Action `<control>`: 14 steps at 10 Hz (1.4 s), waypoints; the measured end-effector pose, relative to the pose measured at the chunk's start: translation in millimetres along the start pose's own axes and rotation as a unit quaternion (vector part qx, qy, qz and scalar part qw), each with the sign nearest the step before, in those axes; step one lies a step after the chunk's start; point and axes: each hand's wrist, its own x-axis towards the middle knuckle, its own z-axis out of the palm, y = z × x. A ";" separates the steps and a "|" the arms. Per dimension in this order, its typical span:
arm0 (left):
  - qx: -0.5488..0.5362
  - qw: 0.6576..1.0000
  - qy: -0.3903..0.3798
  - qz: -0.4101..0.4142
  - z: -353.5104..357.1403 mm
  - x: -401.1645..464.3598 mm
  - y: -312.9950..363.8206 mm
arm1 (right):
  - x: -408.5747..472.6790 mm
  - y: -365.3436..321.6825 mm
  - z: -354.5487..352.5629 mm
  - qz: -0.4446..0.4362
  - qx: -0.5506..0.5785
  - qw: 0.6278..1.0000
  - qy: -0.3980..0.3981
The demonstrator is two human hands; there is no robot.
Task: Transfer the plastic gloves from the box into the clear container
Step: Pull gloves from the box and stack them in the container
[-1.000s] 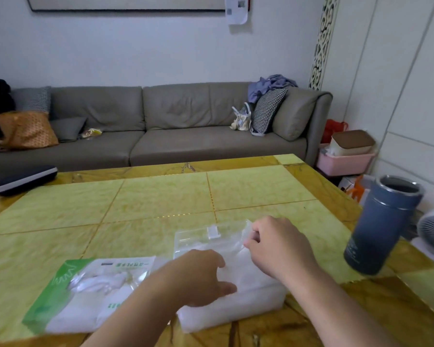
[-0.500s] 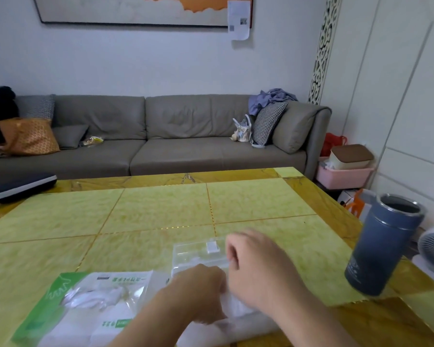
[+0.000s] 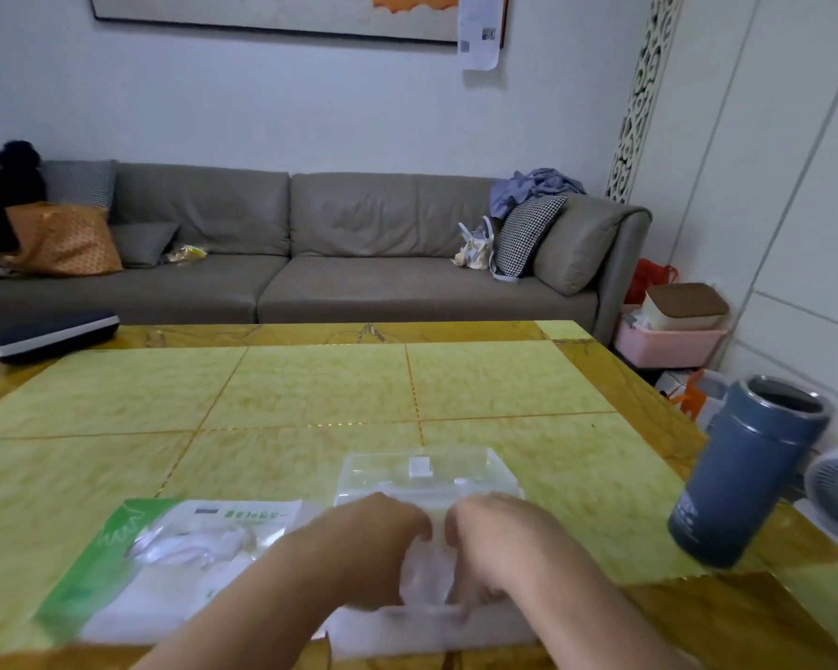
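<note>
Since half a second ago, both hands are now meeting over the clear container [image 3: 426, 481]: left hand [image 3: 373, 548] and right hand [image 3: 499, 548] are curling, seemingly pinching crinkly translucent plastic gloves [image 3: 426, 573] inside it; flat green-white box [image 3: 165, 563] lying left of it.

Beyond the clear container [image 3: 426, 476] my table [image 3: 310, 394] lies open; the blue cup [image 3: 746, 476] blocks its right, the glove packet [image 3: 165, 558] its left.

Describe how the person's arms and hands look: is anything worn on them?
Both forearms are bare, with no sleeves in view. The left hand and right hand wear no gloves, and no watch, ring or bracelet shows. The picture is slightly blurred, so small details cannot be told.
</note>
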 end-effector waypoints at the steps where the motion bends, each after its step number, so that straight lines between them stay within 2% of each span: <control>1: 0.015 0.999 -0.014 -0.037 5.3 3.5 2.5 | 15.1 -5.5 0.9 0.012 -0.027 0.998 -0.060; 2: 0.022 0.997 -0.039 -0.065 1.6 3.3 14.2 | 25.8 -11.6 3.7 0.012 -0.049 0.993 -0.104; 3: 0.042 0.994 -0.072 -0.077 -2.7 4.7 24.6 | 31.3 -11.5 7.6 0.014 -0.062 0.991 -0.114; 4: 0.053 0.990 -0.106 -0.082 -5.8 3.9 26.1 | 30.6 -10.0 9.1 0.012 -0.066 0.993 -0.097; 5: 0.016 0.991 -0.105 -0.084 -7.0 0.7 20.4 | 25.5 -9.1 9.5 0.013 -0.061 0.994 -0.088; 6: -0.007 0.995 -0.031 -0.095 -5.6 -12.3 24.2 | 19.3 -6.7 5.4 0.015 -0.061 0.994 -0.089; 7: 0.030 0.993 0.069 -0.087 -2.5 -23.8 38.0 | 14.5 -6.9 1.7 0.008 -0.049 0.994 -0.095; 8: -0.004 0.993 0.085 -0.085 2.0 -23.4 46.0 | 15.0 -10.0 4.0 -0.007 -0.062 0.991 -0.120; 9: -0.045 0.992 0.045 -0.107 3.9 -15.3 43.5 | 13.7 -9.4 4.7 -0.006 -0.081 0.991 -0.107; 11: -0.029 0.991 -0.076 -0.105 4.0 7.0 34.9 | 13.3 -4.4 8.7 0.003 -0.037 0.997 -0.063; 12: -0.072 0.983 -0.086 -0.145 4.9 6.7 29.9 | 10.1 -3.3 11.3 0.008 -0.018 0.999 -0.037; 14: -0.108 0.986 -0.047 -0.117 -7.3 -22.5 35.5 | -2.0 -1.5 9.8 0.002 0.017 1.000 -0.001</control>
